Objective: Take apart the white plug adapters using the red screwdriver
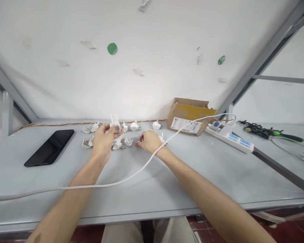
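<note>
The left hand (pixel 103 140) holds one white plug adapter (pixel 115 125) raised above the tabletop (pixel 192 168), near the far edge, fingers clamped on its body. The right hand (pixel 149 141) rests on the tabletop just beside it, fingers closed on a small red-tipped tool (pixel 141 136). More loose adapters (pixel 128 141) lie between and around both hands. A white cable (pixel 131 175) crosses both forearms.

No writing can be made out. The cardboard box (pixel 190 116) at the far right of the table carries a white label (pixel 186 125) with dark print and what looks like a barcode, but the lettering is too small and blurred to read.
</note>
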`<state>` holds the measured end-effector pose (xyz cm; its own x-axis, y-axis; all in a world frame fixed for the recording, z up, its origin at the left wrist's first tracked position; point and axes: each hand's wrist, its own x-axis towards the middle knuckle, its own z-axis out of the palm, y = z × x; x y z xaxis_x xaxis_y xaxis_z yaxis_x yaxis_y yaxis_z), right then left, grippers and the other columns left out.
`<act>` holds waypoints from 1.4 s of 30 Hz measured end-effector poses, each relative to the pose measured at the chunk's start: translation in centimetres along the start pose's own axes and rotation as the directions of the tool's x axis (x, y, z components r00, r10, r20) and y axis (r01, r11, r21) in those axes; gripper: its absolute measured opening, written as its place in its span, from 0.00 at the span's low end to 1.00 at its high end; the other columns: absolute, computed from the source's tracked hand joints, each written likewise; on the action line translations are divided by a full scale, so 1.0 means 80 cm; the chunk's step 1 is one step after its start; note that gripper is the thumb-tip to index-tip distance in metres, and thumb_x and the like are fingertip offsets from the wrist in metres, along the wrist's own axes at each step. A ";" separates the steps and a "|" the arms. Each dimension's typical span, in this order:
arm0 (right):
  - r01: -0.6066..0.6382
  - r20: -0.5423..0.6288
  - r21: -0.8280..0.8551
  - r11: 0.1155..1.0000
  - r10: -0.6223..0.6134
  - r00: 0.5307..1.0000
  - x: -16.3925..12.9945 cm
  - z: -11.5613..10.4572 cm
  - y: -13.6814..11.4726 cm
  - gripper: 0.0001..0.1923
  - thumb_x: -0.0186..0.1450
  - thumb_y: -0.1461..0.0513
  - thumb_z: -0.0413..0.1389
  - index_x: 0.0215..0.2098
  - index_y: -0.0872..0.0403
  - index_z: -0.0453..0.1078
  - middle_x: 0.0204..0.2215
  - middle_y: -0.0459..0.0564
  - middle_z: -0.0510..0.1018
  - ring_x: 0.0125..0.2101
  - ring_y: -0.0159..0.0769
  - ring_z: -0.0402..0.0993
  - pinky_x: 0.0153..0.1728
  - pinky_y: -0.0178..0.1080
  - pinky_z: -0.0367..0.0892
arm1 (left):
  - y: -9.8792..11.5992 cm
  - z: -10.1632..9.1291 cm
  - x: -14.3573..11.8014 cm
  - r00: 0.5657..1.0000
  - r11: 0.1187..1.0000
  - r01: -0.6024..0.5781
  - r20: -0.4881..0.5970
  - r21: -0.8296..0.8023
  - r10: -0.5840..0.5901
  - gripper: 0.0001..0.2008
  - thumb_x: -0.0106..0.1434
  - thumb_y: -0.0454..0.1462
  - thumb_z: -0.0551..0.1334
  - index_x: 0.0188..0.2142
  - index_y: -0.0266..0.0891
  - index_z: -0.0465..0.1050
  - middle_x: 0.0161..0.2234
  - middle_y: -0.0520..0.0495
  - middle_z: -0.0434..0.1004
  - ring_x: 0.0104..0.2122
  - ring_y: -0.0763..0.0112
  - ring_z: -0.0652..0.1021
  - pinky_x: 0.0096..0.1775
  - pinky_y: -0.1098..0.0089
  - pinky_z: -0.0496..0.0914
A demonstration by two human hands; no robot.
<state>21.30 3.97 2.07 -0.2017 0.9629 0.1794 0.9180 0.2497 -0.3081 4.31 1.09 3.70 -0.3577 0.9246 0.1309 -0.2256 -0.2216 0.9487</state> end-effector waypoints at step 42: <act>0.224 -0.436 0.400 0.889 -0.030 0.899 -0.049 -0.027 0.001 0.05 0.62 0.62 0.55 0.29 0.55 0.70 0.27 0.45 0.73 0.28 0.29 0.67 0.32 0.33 0.61 | 0.001 0.019 -0.040 0.871 0.730 -0.214 0.465 0.650 -0.159 0.17 0.59 0.44 0.59 0.48 0.46 0.71 0.35 0.50 0.79 0.35 0.62 0.81 0.44 0.61 0.71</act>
<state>22.91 0.02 3.38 -0.0602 0.8136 0.5782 0.6344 0.4784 -0.6072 6.85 -1.43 3.77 0.1451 0.9846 0.0974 0.5005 -0.1580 0.8512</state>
